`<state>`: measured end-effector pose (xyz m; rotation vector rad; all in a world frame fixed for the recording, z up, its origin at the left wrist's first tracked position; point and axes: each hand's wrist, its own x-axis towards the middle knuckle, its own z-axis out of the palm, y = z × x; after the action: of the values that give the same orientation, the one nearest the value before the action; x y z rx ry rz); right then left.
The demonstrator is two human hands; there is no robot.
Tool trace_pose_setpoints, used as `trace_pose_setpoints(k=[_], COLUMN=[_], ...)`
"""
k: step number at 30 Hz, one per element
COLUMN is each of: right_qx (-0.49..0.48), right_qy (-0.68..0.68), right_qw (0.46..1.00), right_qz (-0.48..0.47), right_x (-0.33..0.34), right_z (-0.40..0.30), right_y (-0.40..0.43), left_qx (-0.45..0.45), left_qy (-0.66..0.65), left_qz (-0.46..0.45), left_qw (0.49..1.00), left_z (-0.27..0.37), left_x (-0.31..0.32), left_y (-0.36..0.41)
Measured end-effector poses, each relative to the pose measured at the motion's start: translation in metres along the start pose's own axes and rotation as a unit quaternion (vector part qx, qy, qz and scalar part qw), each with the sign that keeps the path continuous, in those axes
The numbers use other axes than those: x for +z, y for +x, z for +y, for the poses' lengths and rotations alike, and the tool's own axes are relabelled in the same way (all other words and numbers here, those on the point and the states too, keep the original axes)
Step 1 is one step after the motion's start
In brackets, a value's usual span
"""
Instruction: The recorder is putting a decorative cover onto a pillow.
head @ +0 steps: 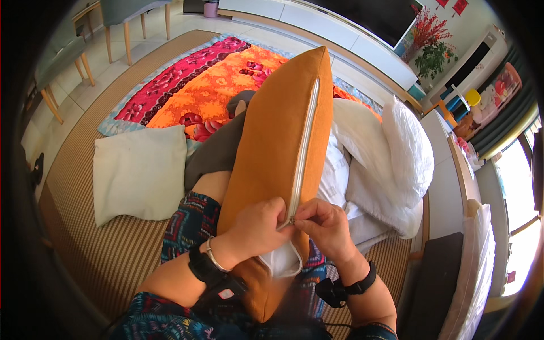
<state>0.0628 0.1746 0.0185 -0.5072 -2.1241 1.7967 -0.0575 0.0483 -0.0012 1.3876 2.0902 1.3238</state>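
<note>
An orange-brown cushion [276,123] stands on edge between my legs, its white zipper [307,136] facing up. The zipper's far stretch is closed; nearer me the seam gapes and a white inner pillow [280,261] shows through. My left hand [259,225] pinches the cover's edge just left of the zipper. Across from it, my right hand [325,225] grips the small zipper pull [291,220] between thumb and forefinger. Both hands nearly touch at the slider.
A pale cushion cover [140,174] lies on the striped rug [80,187] at left. White bedding [382,161] is heaped at right. A floral blanket [187,93] spreads ahead, before a low white cabinet [365,51]. Chairs [131,17] stand at far left.
</note>
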Motion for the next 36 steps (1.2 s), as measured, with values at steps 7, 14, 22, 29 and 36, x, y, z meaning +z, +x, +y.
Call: trace_pose_setpoints(k=[7, 14, 22, 29, 36], right_qx=[0.078, 0.044, 0.028, -0.071, -0.017], right_qy=[-0.164, -0.285, -0.099, -0.349, -0.28], right_qw=[0.98, 0.957, 0.995, 0.934, 0.954], right_qz=[0.081, 0.004, 0.006, 0.016, -0.108], right_x=[0.003, 0.009, 0.041, 0.062, 0.033], right_z=[-0.019, -0.008, -0.004, 0.01, 0.025], right_y=[-0.023, -0.034, -0.034, -0.025, -0.028], left_qx=[-0.05, -0.057, -0.013, 0.034, -0.023], left_qy=[0.102, 0.134, 0.054, 0.049, -0.126], left_qz=[-0.053, -0.071, -0.025, 0.032, -0.109], left_qw=[0.992, 0.987, 0.998, 0.998, 0.986], left_z=[0.011, 0.021, 0.019, 0.031, 0.003], left_x=[-0.04, -0.038, -0.025, -0.024, -0.005], left_y=[-0.015, -0.023, -0.026, -0.02, -0.016])
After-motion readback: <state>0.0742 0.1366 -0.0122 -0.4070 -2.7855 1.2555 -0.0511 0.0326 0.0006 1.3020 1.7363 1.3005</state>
